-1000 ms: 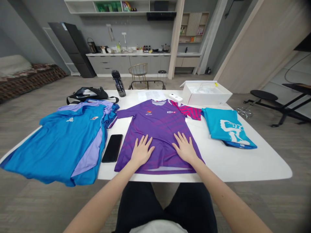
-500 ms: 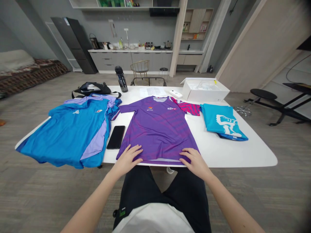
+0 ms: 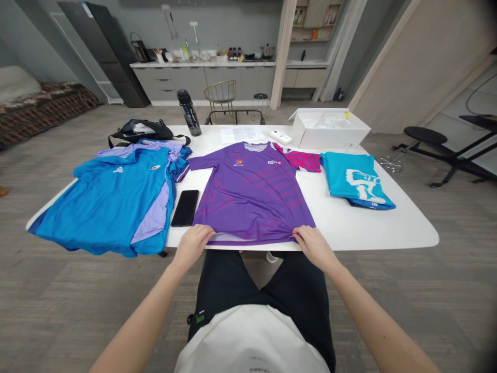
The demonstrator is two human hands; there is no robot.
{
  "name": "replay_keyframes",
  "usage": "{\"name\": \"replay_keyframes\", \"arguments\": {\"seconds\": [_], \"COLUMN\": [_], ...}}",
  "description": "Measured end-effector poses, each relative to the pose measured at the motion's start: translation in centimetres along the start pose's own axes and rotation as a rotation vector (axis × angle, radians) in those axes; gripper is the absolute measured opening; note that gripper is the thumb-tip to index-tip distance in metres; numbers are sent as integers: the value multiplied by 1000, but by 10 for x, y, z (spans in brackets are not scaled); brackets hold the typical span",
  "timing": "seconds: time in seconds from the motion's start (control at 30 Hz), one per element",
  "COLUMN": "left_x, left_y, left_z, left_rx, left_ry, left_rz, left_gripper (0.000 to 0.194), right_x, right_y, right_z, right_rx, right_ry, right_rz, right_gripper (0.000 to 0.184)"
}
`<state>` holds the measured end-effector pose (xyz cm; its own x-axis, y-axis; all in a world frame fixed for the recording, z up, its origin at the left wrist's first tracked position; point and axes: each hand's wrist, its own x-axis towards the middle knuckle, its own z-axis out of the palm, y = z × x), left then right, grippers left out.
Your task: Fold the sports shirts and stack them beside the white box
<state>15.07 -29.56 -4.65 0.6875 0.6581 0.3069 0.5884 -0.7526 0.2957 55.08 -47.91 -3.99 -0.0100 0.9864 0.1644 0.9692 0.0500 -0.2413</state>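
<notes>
A purple T-shirt (image 3: 252, 191) with one pink-striped sleeve lies spread face up on the white table (image 3: 373, 228), its collar away from me. At the near hem, my left hand (image 3: 194, 242) pinches the left corner, fingers closed. My right hand (image 3: 312, 245) grips the hem's right corner in the same way. Between them the hem gapes a little and shows the paler inside. Left of the shirt lies a black phone (image 3: 185, 208), close to my left hand. Blue and lilac shirts (image 3: 116, 202) are piled farther left. A folded turquoise shirt (image 3: 355, 178) rests on the right.
Along the table's far side stand a black bottle (image 3: 189, 114), a black bag (image 3: 145, 130), papers (image 3: 243, 134), a small white device (image 3: 280, 137) and an open white box (image 3: 330, 129). Beyond are a chair (image 3: 220, 96) and a kitchen counter (image 3: 166, 83). A black stool (image 3: 425, 134) is at right.
Both hands, flat on the lower shirt with fingers spread before, have drawn back to the hem and closed on its corners. The view has tilted slightly downward.
</notes>
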Motion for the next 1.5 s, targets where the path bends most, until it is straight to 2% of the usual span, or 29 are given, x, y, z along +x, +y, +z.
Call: {"name": "replay_keyframes", "arguments": {"seconds": [0.1, 0.17, 0.27, 0.37, 0.53, 0.63, 0.7, 0.8, 0.9, 1.0, 1.1, 1.17, 1.23, 1.3, 1.37, 1.43, 1.5], "left_x": [-5, -7, -7, -9, -21, -28, -31, -36, -40, -42, -45, -47, -46, -34, -5, 42, 103], "left_y": [-4, -8, -11, -13, -17, -14, -9, -1, 0, -4, -4, 2, 13, 25, 30, 24, 3], "left_z": [6, 10, 12, 7, -1, -3, -3, -4, -6, -9, -14, -24, -39, -56, -69, -69, -56], "left_rx": [85, 138, 157, 137, 173, 234, 248, 191, 110, 112, 183, 254, 289, 226, 92, -6, -5], "left_ry": [111, 115, 55, -10, -17, 30, 59, 86, 88, 12, -132, -234, -318, -373, -400, -395, -345], "left_rz": [-84, -88, -11, 91, 197, 174, 131, 64, 31, 34, 9, -33, -69, -68, -29, 8, -6], "left_gripper": [36, 37, 36, 33, 22, 24, 28, 31, 33, 39, 47, 55, 58, 56, 51, 46, 45], "right_x": [-3, -4, -7, -8, -15, -21, -25, -32, -36, -39, -40, -40, -36, -24, 1, 41, 93], "right_y": [-2, -4, -7, -12, -13, -10, -7, -1, 5, 9, 9, 7, 4, 3, 7, 20, 41], "right_z": [4, 3, -3, -10, -17, -20, -21, -23, -26, -30, -36, -44, -54, -65, -71, -69, -61], "right_rx": [-71, -116, -179, -261, -341, -360, -365, -318, -218, -39, 159, 225, 273, 321, 343, 321, 278], "right_ry": [-8, -18, -13, 16, 16, 8, 24, 79, 78, -33, -158, -220, -291, -331, -291, -200, -116], "right_rz": [26, 41, 72, 98, 82, 66, 78, 113, 78, 13, 38, 66, 70, 79, 111, 156, 193], "right_gripper": [39, 40, 38, 28, 16, 24, 23, 24, 30, 33, 40, 40, 34, 27, 29, 30, 28]}}
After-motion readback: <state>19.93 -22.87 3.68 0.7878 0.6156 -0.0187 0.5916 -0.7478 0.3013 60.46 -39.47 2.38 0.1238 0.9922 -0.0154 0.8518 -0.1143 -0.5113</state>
